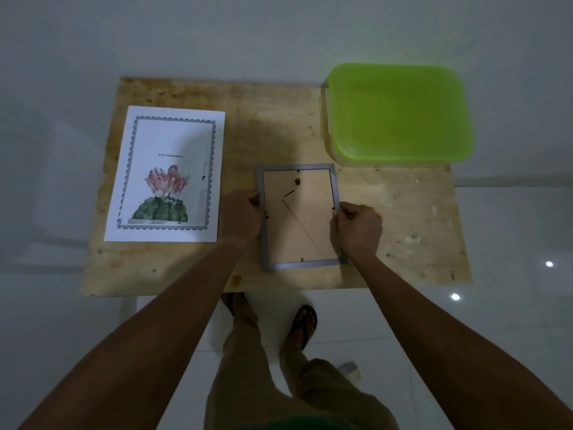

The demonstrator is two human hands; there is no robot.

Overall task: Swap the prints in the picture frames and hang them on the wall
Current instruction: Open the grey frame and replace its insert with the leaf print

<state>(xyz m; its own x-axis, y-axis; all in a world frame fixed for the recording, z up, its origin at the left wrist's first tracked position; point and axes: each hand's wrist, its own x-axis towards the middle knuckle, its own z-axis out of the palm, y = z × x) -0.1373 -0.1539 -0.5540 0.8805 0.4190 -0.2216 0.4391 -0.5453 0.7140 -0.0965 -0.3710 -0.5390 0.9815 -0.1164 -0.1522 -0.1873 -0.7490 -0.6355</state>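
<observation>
Left hand and right hand are pinching the long side rails of the frame, lying face down on the table, long axis pointing away from me, while the cactus print is sitting left of the frame, nearer my left hand.

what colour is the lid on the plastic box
Bright lime green lid, clearest in the head view.

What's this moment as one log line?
frame face-down on table | left hand grips left edge | right hand grips right edge | print lies left
</observation>
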